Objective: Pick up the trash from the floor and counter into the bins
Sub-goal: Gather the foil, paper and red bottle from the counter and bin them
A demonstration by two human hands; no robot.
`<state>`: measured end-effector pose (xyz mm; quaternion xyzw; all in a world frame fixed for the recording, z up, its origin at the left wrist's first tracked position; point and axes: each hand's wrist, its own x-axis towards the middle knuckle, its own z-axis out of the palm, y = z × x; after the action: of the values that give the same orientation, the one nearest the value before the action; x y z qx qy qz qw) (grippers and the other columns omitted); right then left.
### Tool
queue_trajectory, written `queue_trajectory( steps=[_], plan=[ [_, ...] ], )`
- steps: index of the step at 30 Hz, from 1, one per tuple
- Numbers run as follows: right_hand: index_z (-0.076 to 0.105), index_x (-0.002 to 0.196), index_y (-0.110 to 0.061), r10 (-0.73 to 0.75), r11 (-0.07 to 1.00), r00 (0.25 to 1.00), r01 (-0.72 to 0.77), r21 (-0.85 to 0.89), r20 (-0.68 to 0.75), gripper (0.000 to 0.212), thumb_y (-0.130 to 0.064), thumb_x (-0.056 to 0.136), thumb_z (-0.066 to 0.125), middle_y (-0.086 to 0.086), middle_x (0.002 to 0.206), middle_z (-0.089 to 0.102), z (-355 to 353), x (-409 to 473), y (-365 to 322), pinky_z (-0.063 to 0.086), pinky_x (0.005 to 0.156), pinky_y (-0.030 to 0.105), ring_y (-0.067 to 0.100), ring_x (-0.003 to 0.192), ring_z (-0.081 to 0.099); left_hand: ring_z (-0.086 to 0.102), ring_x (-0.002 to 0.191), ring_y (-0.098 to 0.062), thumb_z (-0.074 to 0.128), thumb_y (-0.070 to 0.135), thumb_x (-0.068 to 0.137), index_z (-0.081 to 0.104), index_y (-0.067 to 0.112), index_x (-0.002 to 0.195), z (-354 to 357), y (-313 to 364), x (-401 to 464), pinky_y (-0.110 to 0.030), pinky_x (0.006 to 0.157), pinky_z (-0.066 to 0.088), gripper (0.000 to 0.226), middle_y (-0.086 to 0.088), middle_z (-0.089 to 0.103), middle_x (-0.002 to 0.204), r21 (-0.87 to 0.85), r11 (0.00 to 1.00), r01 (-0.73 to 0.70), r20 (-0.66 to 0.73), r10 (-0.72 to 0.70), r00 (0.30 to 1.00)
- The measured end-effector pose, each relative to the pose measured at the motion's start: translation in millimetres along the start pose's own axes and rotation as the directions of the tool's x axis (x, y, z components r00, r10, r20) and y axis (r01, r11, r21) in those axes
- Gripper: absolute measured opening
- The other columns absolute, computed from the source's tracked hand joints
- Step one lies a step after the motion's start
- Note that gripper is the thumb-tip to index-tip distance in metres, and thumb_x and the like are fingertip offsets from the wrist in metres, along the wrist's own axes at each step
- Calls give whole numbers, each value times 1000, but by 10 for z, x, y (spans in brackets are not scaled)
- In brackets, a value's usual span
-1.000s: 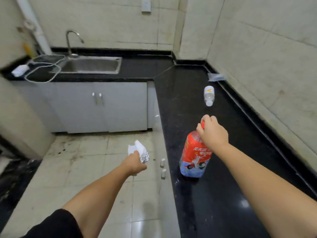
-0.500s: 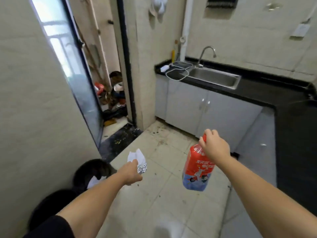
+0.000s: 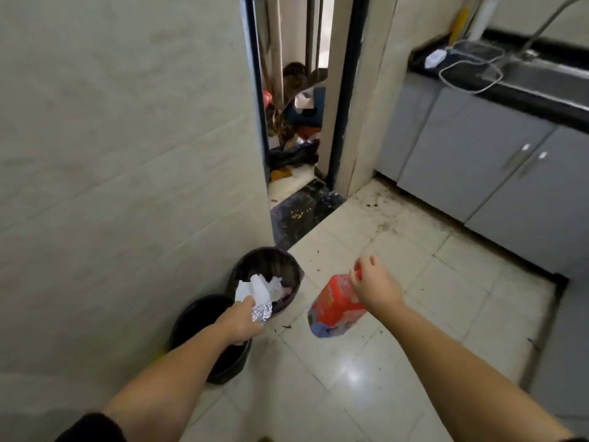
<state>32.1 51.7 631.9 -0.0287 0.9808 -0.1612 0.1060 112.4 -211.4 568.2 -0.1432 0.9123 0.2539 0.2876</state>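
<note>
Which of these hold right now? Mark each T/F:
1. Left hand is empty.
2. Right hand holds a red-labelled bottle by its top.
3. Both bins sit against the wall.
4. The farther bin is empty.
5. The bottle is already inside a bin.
1. False. The left hand grips white paper and crumpled foil, over the bins.
2. True. The right hand holds the red-labelled bottle by its top, tilted.
3. True. The near bin and the far bin both stand by the wall.
4. False. The far bin has crumpled paper in it.
5. False. The bottle hangs above the floor tiles, to the right of the bins.
</note>
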Motion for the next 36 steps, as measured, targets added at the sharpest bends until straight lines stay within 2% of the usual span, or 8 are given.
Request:
queue_trajectory(
  steps=[6,12,17,23,27,30,32,36],
  plan=[
    [49,116,-8,-10,999,989,16,-41,150,31,-31,97,44,14,118,47,1036,436,-210,52,75,37,33,93,58,62,93,-34,60,28,80,54,9,105,249,-489,729,-38,76,52,33,-16,62,109,-63,998,21,26,-19,999],
    [49,120,-14,-8,995,972,30,-93,234,31,-35,97,47,7,119,51,2167,1285,-143,55,76,32,24,93,58,53,117,-34,60,26,85,46,12,130,734,-777,2068,-41,94,49,49,-15,49,131,-69,996,63,10,-62,998],
    [49,124,-14,-22,995,946,53,-89,323,36,-36,96,49,7,122,49,3193,1941,168,56,80,33,24,98,58,47,120,-36,60,24,86,43,12,132,1401,-961,3376,-45,95,47,51,-16,45,134,-80,988,131,-19,-133,991],
    [48,127,-16,8,994,914,38,-104,406,38,-38,96,48,4,126,48,4100,2159,760,56,84,30,22,101,58,40,125,-36,61,32,87,37,11,134,2205,-1072,4535,-48,95,44,56,-18,40,136,-84,975,205,-113,-214,970],
    [50,124,-15,9,987,904,61,-149,428,36,-38,97,46,5,121,49,4331,2218,1055,56,79,28,20,94,58,22,139,-37,65,45,82,17,18,146,2567,-1161,4848,-49,109,33,84,-15,16,152,-124,959,256,-8,-259,966],
    [52,120,-14,1,982,906,80,-173,423,34,-37,97,46,6,120,50,4275,2263,1112,58,79,33,23,93,60,12,144,-36,60,54,82,12,22,148,2573,-1251,4838,-53,114,27,88,-11,2,158,-130,956,262,51,-257,965],
    [52,121,-14,-7,979,913,89,-182,409,34,-36,96,48,6,121,50,4147,2270,1036,58,79,32,23,94,60,14,145,-34,56,55,84,16,22,148,2461,-1306,4675,-53,114,25,82,-11,8,159,-108,964,243,17,-242,970],
    [54,118,-15,-90,968,924,170,-186,372,33,-37,95,50,5,116,51,3728,2291,595,57,75,32,23,89,60,21,144,-31,50,47,90,24,15,147,2182,-1498,3990,-47,117,21,70,-14,20,157,-78,978,192,-194,-204,960]
  ],
)
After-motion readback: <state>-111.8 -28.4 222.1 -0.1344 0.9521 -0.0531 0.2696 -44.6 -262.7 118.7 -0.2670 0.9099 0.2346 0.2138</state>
